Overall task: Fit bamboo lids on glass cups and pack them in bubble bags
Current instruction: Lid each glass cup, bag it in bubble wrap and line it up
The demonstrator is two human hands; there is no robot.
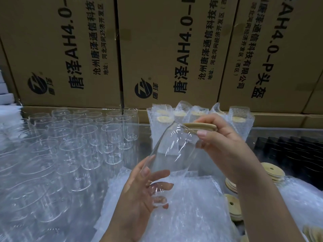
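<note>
Nearest, a heap of flat bubble bags lies on the table. Just above it the left hand grips the base of a glass cup, thumb on the near side and fingers curled round the bottom, seen through the glass. The cup is held in the air and leans, its mouth up and to the right. There the right hand pinches a bamboo lid at the rim, thumb against the cup's neck and fingers over the lid's far edge. The lid sits slanted on the mouth; whether it is pushed home I cannot tell.

To the right, loose lids with a small centre hole lie in short stacks, near a dark ridged tray. To the left stand many empty glasses, close together. Farther back, a row of bagged cups with lids on stands upright. Behind them all rises a wall of printed cardboard boxes.
</note>
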